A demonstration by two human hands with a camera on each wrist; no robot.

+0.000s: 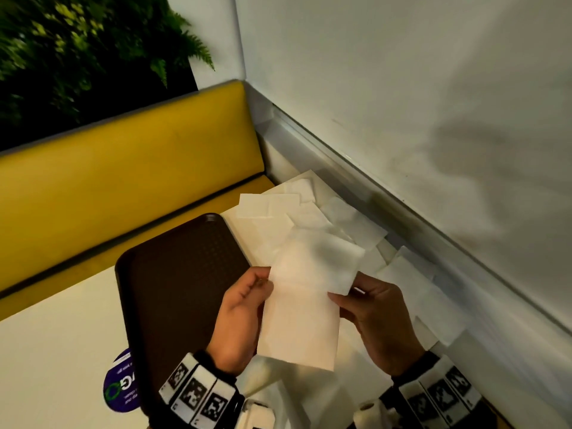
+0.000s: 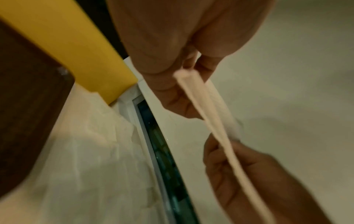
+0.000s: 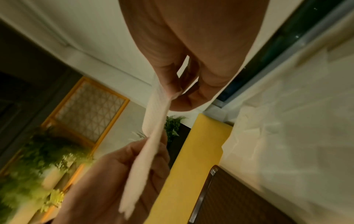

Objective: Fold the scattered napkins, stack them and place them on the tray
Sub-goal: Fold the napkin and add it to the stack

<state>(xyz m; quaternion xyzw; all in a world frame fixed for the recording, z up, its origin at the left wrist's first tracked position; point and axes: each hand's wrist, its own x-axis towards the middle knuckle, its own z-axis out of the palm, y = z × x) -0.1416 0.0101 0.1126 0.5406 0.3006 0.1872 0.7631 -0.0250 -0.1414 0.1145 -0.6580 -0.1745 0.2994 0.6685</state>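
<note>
I hold one white napkin (image 1: 305, 298) in the air above the table, between both hands. My left hand (image 1: 247, 308) pinches its left edge, and my right hand (image 1: 368, 308) pinches its right edge. In the left wrist view the napkin (image 2: 216, 121) shows edge-on, running from my left hand (image 2: 184, 84) to my right hand (image 2: 229, 163). The right wrist view shows the napkin (image 3: 153, 136) pinched by my right hand (image 3: 176, 94) and my left hand (image 3: 122, 169). The dark brown tray (image 1: 173, 280) lies empty to the left. Several loose napkins (image 1: 288, 212) lie scattered along the wall.
A white wall (image 1: 433, 119) and its sill border the table on the right. A yellow bench (image 1: 123, 168) runs behind the tray. A purple round sticker (image 1: 119, 388) sits at the table's near left. More napkins (image 1: 427, 292) lie at the right.
</note>
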